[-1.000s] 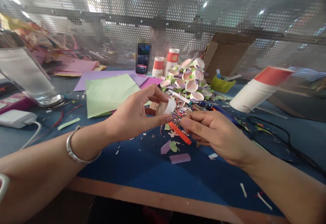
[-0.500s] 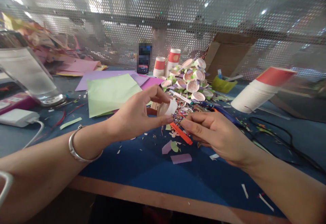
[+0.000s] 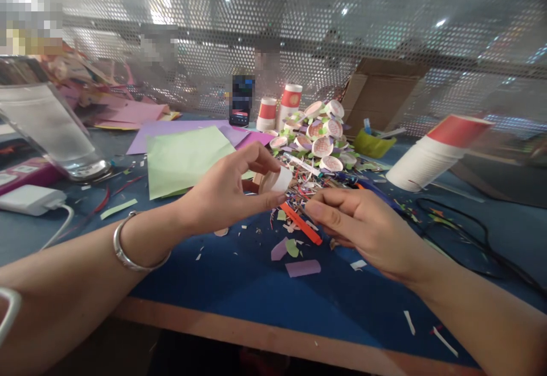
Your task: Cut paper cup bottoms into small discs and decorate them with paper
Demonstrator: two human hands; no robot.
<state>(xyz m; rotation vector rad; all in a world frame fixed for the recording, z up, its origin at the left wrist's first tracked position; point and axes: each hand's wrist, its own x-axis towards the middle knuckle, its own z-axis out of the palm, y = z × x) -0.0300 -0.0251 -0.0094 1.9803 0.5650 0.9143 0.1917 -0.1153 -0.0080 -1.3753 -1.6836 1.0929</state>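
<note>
My left hand, a silver bangle on its wrist, holds a short white paper cup piece between thumb and fingers, tipped on its side. To the right of it, my right hand is closed in a pinch; anything between its fingertips is too small or hidden to name. An orange stick-like object lies on the table just below and between the two hands. Behind them spreads a heap of thin coloured paper scraps. Purple paper pieces lie nearer to me.
Several cut cup bottoms with paper leaves are piled behind the scraps. Stacked paper cups lean at right, near a black cable. Green paper sheets, a glass of water and a white charger are at left.
The cup piece and my left hand have shifted slightly left, widening the gap to my right hand. My right hand keeps its pinch almost in place.
</note>
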